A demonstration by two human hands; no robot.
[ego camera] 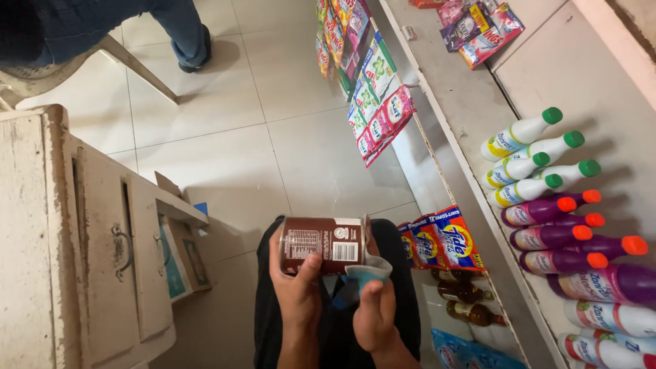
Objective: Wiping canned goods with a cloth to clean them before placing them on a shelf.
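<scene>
Small shop, pale tiled floor (273, 137), seen from above. Left hand (297, 287) wrapped round a brown jar (321, 244), thumb across the label side, jar turned on its side over the lap so that its end faces the other hand. Right hand (374, 311) closed on a grey-blue cloth (365, 273), the cloth pressed against the jar's end, seemingly to wipe it; jar held level and close to the body for a firm grip. Below both hands, dark trousers (335, 328). Just right of the jar, bright detergent packets (444, 239) hanging along the front edge of the shelf (471, 116), faces outward for show, with brown bottles (465, 294) under them and blue packets (465, 352) at the bottom edge of the view. On the shelf's right side, white bottles with green caps (526, 157) lying in a row, then purple bottles with orange caps (553, 225) toward the near end, all caps pointing the same way, packed side by side. More hanging packet strips (376, 109) along the shelf's far front edge, loose packets (478, 24) at its far corner. To the left, a worn white wooden counter (82, 239) with a metal handle (121, 249), an open cardboard box (181, 253) beside it. At the top left corner, another person's legs in jeans (178, 27) on a chair (130, 65).
</scene>
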